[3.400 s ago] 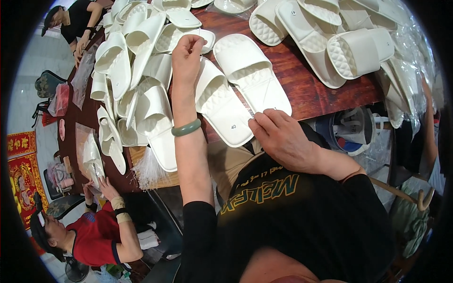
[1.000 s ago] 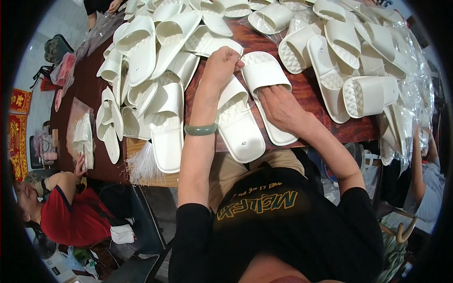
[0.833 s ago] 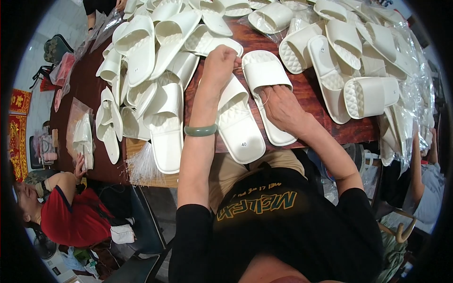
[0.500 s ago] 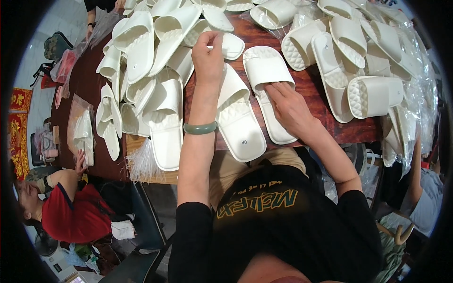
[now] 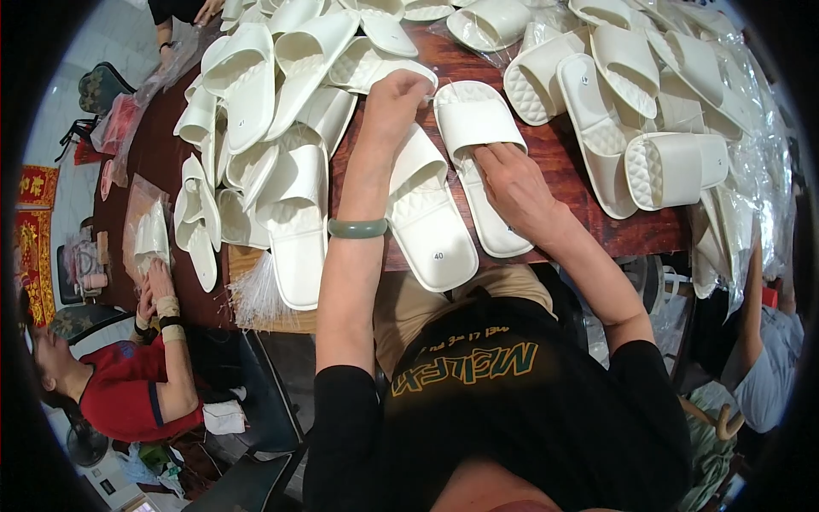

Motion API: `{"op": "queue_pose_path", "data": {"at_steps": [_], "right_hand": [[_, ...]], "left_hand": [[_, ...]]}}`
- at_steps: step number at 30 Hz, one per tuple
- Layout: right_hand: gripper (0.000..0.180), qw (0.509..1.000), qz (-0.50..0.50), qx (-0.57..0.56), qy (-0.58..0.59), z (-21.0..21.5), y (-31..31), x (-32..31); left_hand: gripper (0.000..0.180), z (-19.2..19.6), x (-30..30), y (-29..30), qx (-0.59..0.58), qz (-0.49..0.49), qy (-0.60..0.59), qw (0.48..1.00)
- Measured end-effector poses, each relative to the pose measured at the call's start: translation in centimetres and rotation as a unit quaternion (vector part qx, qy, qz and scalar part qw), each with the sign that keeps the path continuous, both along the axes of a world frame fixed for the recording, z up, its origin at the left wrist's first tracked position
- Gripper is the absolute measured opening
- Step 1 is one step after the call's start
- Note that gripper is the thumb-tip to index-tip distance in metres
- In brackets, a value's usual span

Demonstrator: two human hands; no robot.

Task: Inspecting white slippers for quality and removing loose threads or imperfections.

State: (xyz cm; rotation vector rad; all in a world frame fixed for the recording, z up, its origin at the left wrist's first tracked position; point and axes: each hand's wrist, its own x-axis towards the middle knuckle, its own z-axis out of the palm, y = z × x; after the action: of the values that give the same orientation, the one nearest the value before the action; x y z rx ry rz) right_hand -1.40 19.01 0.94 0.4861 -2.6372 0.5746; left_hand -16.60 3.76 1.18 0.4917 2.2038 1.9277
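Note:
Two white slippers lie side by side in front of me on the reddish wooden table. My right hand (image 5: 518,189) rests on the right slipper (image 5: 479,130), its fingers together and tucked in under the strap. The left slipper (image 5: 433,229) lies toe-away, its strap partly behind my left wrist. Above that strap, my left hand (image 5: 399,107) is closed in a pinch near the toe of the right slipper. Whatever its fingertips hold is too small to make out. Another white slipper (image 5: 363,66) lies just beyond my left hand.
White slippers are heaped at the left (image 5: 294,183) and right (image 5: 610,128), some in clear plastic (image 5: 751,196). A bundle of clear plastic strands (image 5: 269,294) hangs at the table's near left edge. A person in red (image 5: 128,384) handles a bagged slipper (image 5: 152,235) at the left.
My left hand has moved right, toward the right slipper's toe, still pinched. My right hand stays under the strap. The person at the left has reached both hands to the bagged slipper.

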Motion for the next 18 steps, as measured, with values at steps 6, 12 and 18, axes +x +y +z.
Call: {"op": "queue_pose_path", "data": {"at_steps": [6,12,18], "right_hand": [[0.016,1.0,0.004,0.003,0.008,-0.1,0.0,0.0],[0.022,1.0,0.007,-0.005,-0.028,-0.3,0.3,-0.1],[0.022,1.0,0.014,-0.02,-0.009,-0.6,0.3,-0.2]], "left_hand": [[0.014,1.1,0.4,-0.1,0.063,-0.115,-0.113,0.985],[0.013,2.2,0.5,0.2,0.054,-0.163,-0.143,0.975],[0.013,2.4,0.9,0.2,0.079,-0.173,-0.115,0.975]]}}
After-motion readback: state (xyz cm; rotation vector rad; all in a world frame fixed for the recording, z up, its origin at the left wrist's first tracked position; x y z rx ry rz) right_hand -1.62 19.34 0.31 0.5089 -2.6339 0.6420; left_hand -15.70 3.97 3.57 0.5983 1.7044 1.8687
